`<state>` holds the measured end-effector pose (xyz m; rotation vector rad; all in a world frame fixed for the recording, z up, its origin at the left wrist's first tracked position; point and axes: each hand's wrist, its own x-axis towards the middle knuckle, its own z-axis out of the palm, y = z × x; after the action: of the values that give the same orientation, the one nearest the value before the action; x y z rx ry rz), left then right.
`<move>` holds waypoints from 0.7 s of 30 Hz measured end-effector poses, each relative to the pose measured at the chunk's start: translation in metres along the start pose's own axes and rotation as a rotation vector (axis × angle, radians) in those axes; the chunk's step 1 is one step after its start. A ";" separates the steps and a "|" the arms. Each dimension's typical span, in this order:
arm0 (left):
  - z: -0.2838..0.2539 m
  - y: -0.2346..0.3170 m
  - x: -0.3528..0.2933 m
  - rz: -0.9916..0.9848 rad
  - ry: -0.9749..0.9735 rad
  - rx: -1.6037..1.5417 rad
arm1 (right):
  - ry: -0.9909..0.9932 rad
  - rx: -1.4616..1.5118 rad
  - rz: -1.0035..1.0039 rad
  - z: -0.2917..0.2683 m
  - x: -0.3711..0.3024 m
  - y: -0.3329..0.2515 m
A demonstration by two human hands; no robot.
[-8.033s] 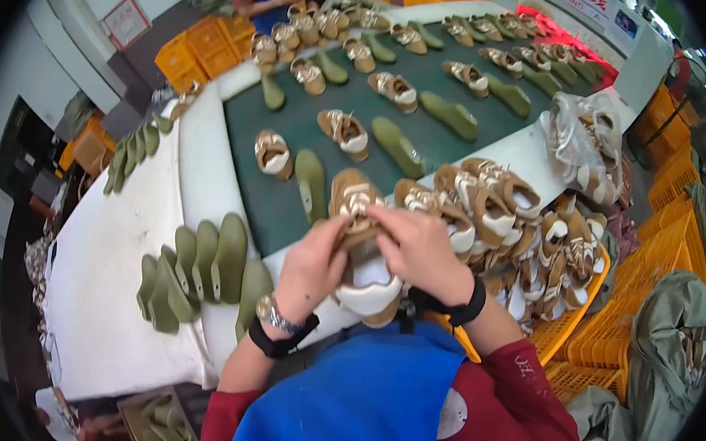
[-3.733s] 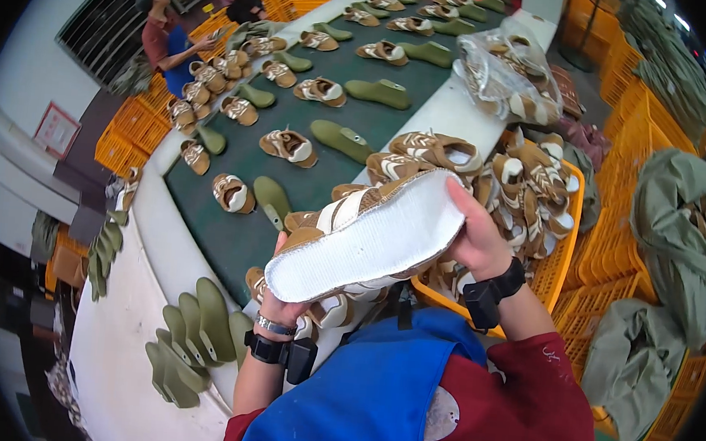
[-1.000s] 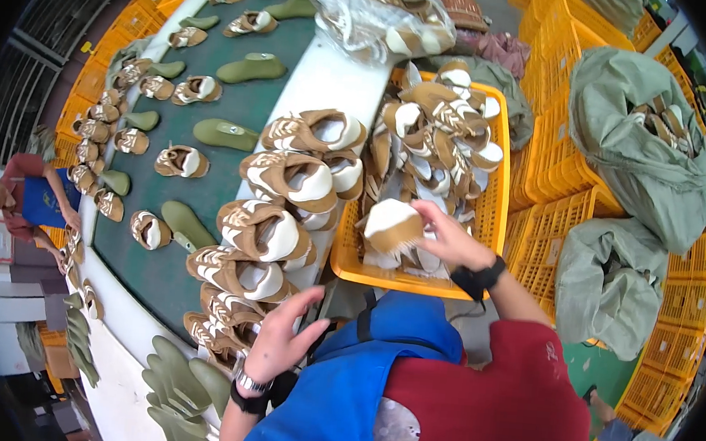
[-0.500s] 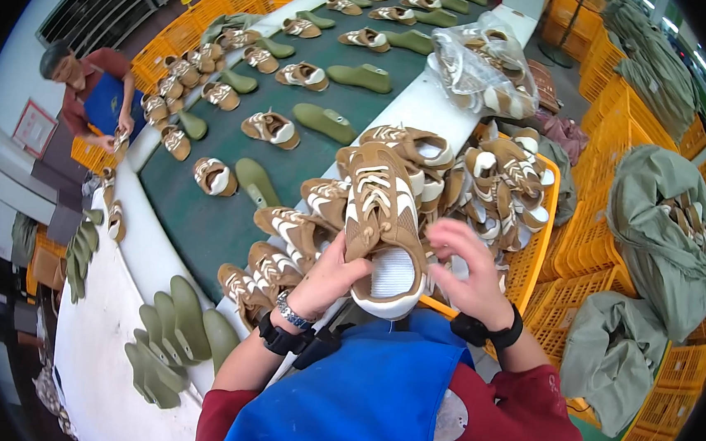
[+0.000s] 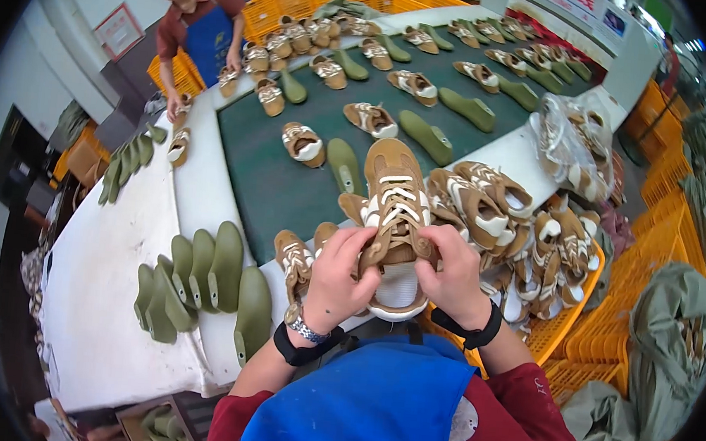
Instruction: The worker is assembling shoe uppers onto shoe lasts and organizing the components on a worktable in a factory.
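Observation:
In front of my body I hold a brown and white sneaker (image 5: pixel 397 203) with white laces, its toe pointing away from me and its opening facing me. My left hand (image 5: pixel 336 273) is closed on the left side of the collar, and my right hand (image 5: pixel 454 274) grips the right side, thumbs near the opening. A pale ribbed insole shows inside. Behind the held shoe, more sneakers (image 5: pixel 487 202) are heaped on the table edge. Others lie half hidden beside my left hand.
Sneakers and green shoe lasts (image 5: pixel 345 166) stand in rows on the green belt (image 5: pixel 250 158). More green lasts (image 5: pixel 229 269) stand on the white table (image 5: pixel 107 284) at left. An orange crate (image 5: pixel 593 281) of sneakers sits at right. A co-worker (image 5: pixel 198 26) handles shoes across the table.
My right hand, free beside the sneaker before, has closed on its collar. The view has swung left, and the co-worker's hands have moved apart.

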<state>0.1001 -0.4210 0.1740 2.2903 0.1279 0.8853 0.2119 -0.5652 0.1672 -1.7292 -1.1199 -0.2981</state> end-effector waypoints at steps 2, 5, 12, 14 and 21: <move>-0.011 -0.007 -0.009 -0.103 0.083 -0.089 | 0.012 0.111 0.064 0.014 0.000 0.001; -0.010 -0.014 -0.023 -0.303 0.035 -0.227 | -0.046 0.025 0.107 0.031 0.004 0.001; -0.043 -0.025 -0.066 -0.148 -0.192 0.044 | -0.220 0.150 0.168 0.088 0.003 -0.003; -0.054 -0.040 -0.076 -0.198 -0.100 0.058 | -0.274 0.185 0.115 0.099 0.007 -0.019; -0.101 -0.066 -0.085 -0.245 0.078 0.075 | -0.627 0.272 -0.035 0.115 0.008 -0.068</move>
<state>-0.0194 -0.3409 0.1403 2.2485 0.4725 0.8540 0.1289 -0.4604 0.1608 -1.5933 -1.5528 0.3923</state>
